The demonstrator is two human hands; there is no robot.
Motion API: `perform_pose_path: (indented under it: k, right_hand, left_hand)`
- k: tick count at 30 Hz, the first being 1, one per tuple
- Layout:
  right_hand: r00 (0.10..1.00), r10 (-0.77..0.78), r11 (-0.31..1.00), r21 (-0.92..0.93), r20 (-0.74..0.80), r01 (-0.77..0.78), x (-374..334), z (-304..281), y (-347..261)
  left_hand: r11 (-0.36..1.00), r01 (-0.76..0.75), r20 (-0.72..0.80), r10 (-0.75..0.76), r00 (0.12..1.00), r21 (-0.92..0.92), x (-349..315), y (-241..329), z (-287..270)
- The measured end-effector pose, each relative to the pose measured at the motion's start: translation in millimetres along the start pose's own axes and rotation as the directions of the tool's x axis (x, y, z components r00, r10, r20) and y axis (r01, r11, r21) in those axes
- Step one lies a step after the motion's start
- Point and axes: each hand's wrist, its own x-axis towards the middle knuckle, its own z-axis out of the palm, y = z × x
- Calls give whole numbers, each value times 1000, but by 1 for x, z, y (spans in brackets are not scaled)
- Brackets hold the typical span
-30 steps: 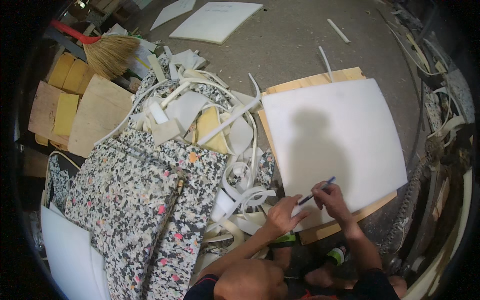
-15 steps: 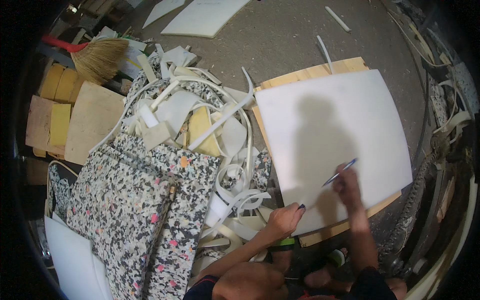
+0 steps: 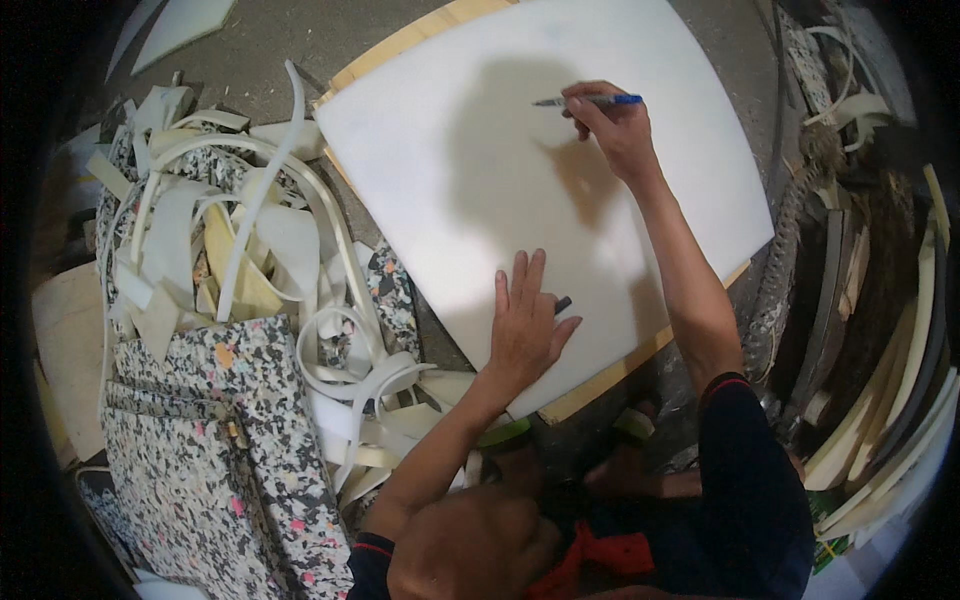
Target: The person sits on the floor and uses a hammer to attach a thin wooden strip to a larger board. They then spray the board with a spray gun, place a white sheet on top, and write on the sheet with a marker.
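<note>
A large white foam sheet (image 3: 420, 190) lies before me on top of a wooden board (image 3: 600, 395), whose edges show along its near and far sides. Above the sheet's far half, my right hand (image 3: 615, 130) is closed around a slim pen (image 3: 590, 100) with a blue end; its tip points left. My left hand (image 3: 520, 325) rests on the sheet near its lower left edge, several fingers stretched out. Between its thumb and bent index finger sits a small dark pen cap (image 3: 563, 304). The shadow of my head and arm falls across the sheet.
To the left lie stacked speckled foam slabs (image 3: 180, 490) and a heap of white foam strips and offcuts (image 3: 280, 230). Long bent strips (image 3: 880, 400) and a dark ridged tube (image 3: 775, 270) line the right. White sheets (image 3: 185, 30) lie on the floor at the far left.
My view has shifted closer over the sheet. The left hand went from above the sheet's near corner to resting on it with fingers extended. My right hand moved farther out, the pen now lying nearly level.
</note>
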Motion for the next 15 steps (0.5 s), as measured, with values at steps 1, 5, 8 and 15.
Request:
perform_pose_path:
  k: [1, 5, 8, 15]
  right_hand:
    - [1000, -17, 1000, -16, -1, 17, 11, 7, -1]
    - [996, -89, 995, -40, -16, 88, 49, 37, -1]
    - [995, -95, 992, -84, -18, 94, 65, 55, 4]
    - [992, -116, 989, -102, -54, 110, 77, 66, 14]
  left_hand:
    - [999, 25, 39, -27, 999, 43, 5, -3, 5]
    - [992, 36, 97, -48, 994, 118, 7, -11, 15]
    - [993, 28, 97, -40, 995, 117, 4, -14, 21]
    - [994, 3, 73, -11, 997, 105, 4, -18, 22]
